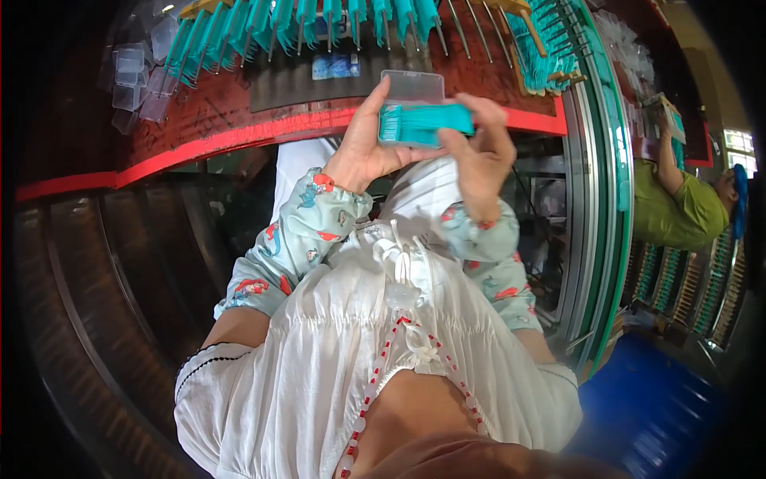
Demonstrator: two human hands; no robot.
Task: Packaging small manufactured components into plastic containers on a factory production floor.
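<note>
A small clear plastic box [386, 137] with its hinged lid [415, 86] raised is in front of me. My left hand [369, 148] holds it, thumb along the left end and fingers underneath. A bundle of thin teal plastic sticks [423, 120] lies lengthwise in the box. At the right end my right hand [483, 148], slightly blurred, has its thumb and fingers closed around the ends of the sticks. Their exact kind is too fine to make out.
Teal bunches [263, 24] hang on metal rods along the table's far side. Empty clear boxes [132, 76] are piled at left. A teal-filled rack [546, 48] stands right, beside a glass-edged metal frame [594, 199]. Beyond it works a person in green [678, 207]; a blue surface [646, 399] is lower right.
</note>
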